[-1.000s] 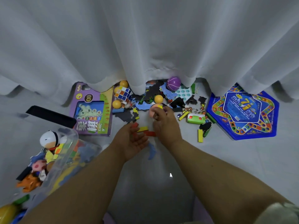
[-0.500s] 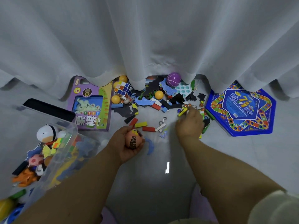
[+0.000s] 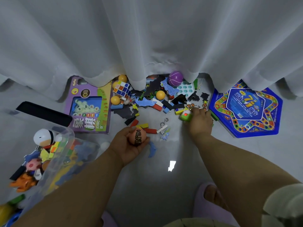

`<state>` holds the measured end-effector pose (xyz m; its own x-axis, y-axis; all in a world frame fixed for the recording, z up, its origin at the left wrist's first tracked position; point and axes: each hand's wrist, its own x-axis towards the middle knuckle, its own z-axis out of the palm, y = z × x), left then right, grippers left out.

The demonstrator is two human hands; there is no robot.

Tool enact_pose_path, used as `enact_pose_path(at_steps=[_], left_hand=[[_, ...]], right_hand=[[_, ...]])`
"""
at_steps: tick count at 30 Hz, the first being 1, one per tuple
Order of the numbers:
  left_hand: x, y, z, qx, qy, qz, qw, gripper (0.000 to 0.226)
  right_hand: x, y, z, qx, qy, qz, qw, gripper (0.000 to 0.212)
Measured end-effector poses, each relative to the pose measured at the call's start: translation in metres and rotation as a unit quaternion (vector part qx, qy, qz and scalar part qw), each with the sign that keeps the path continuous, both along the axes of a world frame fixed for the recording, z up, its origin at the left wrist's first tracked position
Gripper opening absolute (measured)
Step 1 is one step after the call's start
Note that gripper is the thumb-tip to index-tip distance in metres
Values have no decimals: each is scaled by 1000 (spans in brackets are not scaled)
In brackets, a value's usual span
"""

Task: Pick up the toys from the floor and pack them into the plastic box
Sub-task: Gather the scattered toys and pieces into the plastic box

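Gathering step: the left hand [image 3: 129, 145] cups an orange ball [image 3: 137, 137], the right hand [image 3: 199, 122] grips a green toy [image 3: 186, 115] at 1 o'clock; next, both go into the plastic box [image 3: 65, 154] at 8 o'clock.

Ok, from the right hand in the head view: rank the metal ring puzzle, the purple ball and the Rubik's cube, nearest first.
From the right hand:
1. Metal ring puzzle, on the floor just to its left.
2. Purple ball, up at the curtain's hem.
3. Rubik's cube, far left, beside the purple game box.
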<state>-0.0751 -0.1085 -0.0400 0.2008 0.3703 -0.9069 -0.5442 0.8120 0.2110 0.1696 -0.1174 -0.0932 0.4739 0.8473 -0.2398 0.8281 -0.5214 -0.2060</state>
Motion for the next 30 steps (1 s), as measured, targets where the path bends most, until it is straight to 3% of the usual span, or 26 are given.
enact_pose_path(at_steps=[4,7,10,13,15,18,21,24,30], left_hand=[[1,1,-2,-5,25,16,1000,51],[-3,-3,2,-16,-12,11,1000,62],[-4,-6,15,5,-80,22,997,66],[-6,-7,22,41,-92,0,995,66],[-7,-8,22,48,-107,-1,993,67],[-8,-6,18,27,-121,4,992,74],[-1,-7,18,20,-133,-14,991,78],[6,-8,14,8,-141,-30,990,78],[13,-5,11,-11,-140,-38,989,70]], right_hand=[[-46,-9,16,111,99,23,989,53],[-92,-12,29,177,193,157,952,50],[-119,-16,39,229,188,276,914,55],[-119,-20,39,238,168,327,899,56],[-110,-19,39,262,197,266,907,46],[-81,-14,29,269,203,41,941,31],[-27,-16,13,172,102,-101,975,33],[20,-16,4,62,35,-119,990,39],[43,-4,-12,-35,57,-64,996,30]])
